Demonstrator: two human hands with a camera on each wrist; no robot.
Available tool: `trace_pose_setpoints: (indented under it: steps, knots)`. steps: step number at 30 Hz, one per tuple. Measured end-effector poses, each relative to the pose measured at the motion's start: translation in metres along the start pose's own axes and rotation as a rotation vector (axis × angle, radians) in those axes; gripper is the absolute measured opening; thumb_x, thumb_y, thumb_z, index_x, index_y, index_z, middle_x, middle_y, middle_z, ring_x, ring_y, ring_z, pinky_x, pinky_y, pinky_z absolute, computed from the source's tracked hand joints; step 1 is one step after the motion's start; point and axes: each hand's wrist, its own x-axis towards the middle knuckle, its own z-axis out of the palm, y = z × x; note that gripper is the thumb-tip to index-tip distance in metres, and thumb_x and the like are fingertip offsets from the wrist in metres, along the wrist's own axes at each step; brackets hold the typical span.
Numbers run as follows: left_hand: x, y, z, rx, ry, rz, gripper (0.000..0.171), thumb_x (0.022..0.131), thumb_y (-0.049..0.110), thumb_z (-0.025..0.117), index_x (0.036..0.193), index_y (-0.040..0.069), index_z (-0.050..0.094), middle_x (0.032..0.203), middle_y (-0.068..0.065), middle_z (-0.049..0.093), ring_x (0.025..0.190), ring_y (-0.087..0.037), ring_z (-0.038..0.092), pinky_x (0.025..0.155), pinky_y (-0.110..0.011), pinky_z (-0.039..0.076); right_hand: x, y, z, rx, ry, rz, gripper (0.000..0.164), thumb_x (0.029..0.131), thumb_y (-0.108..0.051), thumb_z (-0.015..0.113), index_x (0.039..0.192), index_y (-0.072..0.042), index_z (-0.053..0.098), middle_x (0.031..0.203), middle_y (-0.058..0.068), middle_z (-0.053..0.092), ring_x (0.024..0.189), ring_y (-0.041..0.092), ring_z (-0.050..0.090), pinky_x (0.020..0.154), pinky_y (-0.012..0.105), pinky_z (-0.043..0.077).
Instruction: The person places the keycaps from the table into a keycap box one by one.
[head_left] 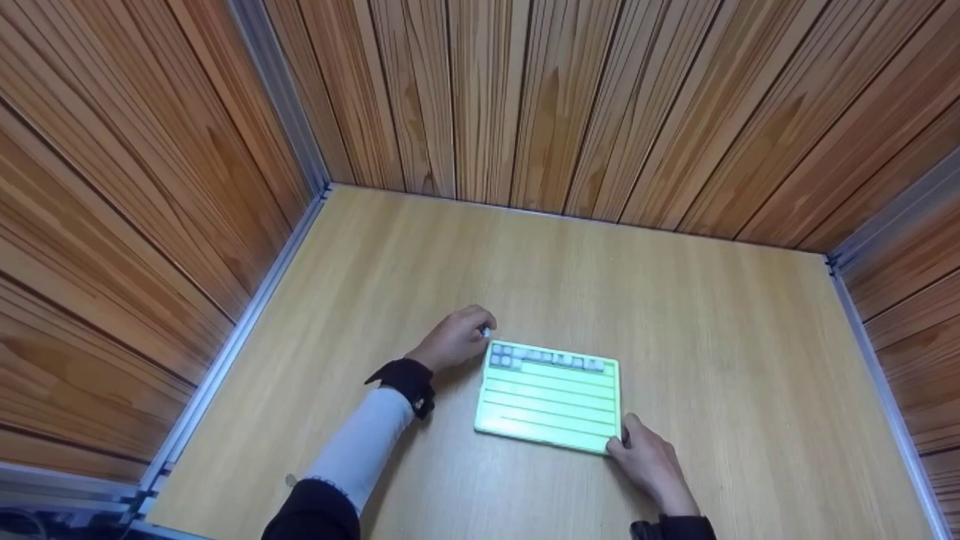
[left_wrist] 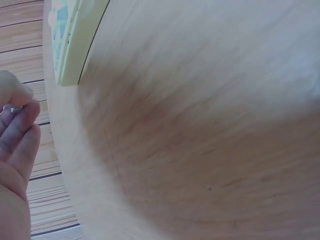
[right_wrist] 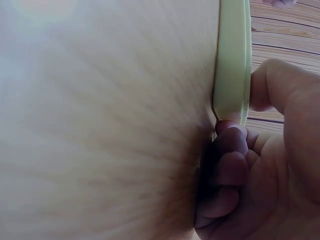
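Note:
A light-green ridged board [head_left: 547,405] lies on the table, crossed by several straight grooves. Small pale square tiles [head_left: 540,355] line its far edge, with a short second row at the left corner. Just beyond that corner, my left hand [head_left: 455,336] pinches a small pale piece [head_left: 486,331] between thumb and fingers. In the left wrist view the curled fingers [left_wrist: 22,127] mostly hide this piece [left_wrist: 15,108]. My right hand [head_left: 646,456] grips the board's near right corner, thumb on top and the other fingers curled at its edge, as the right wrist view shows.
The wooden tabletop [head_left: 720,345] spreads around the board. Plank-patterned walls [head_left: 570,105] enclose it at the back and both sides, with metal rails [head_left: 247,330] along the edges. A small greyish object [head_left: 291,480] shows beside my left sleeve.

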Motion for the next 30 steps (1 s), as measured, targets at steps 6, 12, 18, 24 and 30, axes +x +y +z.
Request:
trace_pose_setpoints:
  steps: [6,12,18,24,30]
  knots:
    - [-0.002,0.003,0.001,0.0,-0.002,-0.017,0.014,0.094,0.004,0.063,0.107,0.009,0.064,0.11,0.001,0.062,0.103,-0.016,0.057,0.09,-0.033,0.051,0.0,-0.001,0.0,-0.01,0.005,0.007,0.017,0.091,-0.02,0.059,0.087,-0.011,0.045,0.073,0.0,0.042,0.065,0.019,0.041,0.057,0.03,0.029]
    - [-0.002,0.004,0.001,0.008,0.009,0.02,0.018,0.095,0.005,0.063,0.112,0.007,0.068,0.11,0.0,0.064,0.102,-0.016,0.06,0.09,-0.033,0.052,-0.002,0.0,0.0,-0.016,0.021,-0.027,0.019,0.091,-0.019,0.06,0.086,-0.011,0.044,0.073,0.0,0.04,0.065,0.018,0.04,0.058,0.029,0.028]
    - [-0.002,0.008,0.002,0.053,0.037,0.086,0.012,0.096,0.009,0.066,0.107,0.008,0.072,0.107,0.0,0.068,0.102,-0.016,0.059,0.087,-0.031,0.052,-0.001,0.0,0.0,-0.024,0.037,-0.03,0.019,0.09,-0.02,0.06,0.085,-0.012,0.044,0.072,-0.001,0.038,0.064,0.018,0.04,0.057,0.029,0.028]
    - [-0.003,0.013,0.003,0.072,0.037,0.143,0.017,0.098,0.003,0.061,0.106,0.004,0.075,0.11,-0.004,0.063,0.102,-0.017,0.061,0.088,-0.029,0.053,-0.002,0.0,-0.001,-0.024,0.038,-0.044,0.02,0.091,-0.019,0.06,0.085,-0.011,0.042,0.072,0.0,0.038,0.064,0.018,0.039,0.057,0.03,0.028]
    - [-0.003,0.016,0.007,0.048,0.023,0.095,0.009,0.099,0.009,0.063,0.103,0.005,0.07,0.107,-0.002,0.061,0.099,-0.015,0.06,0.086,-0.027,0.053,-0.002,0.001,0.001,-0.029,0.038,-0.041,0.019,0.091,-0.02,0.06,0.086,-0.011,0.044,0.072,0.0,0.039,0.064,0.019,0.04,0.057,0.03,0.028]
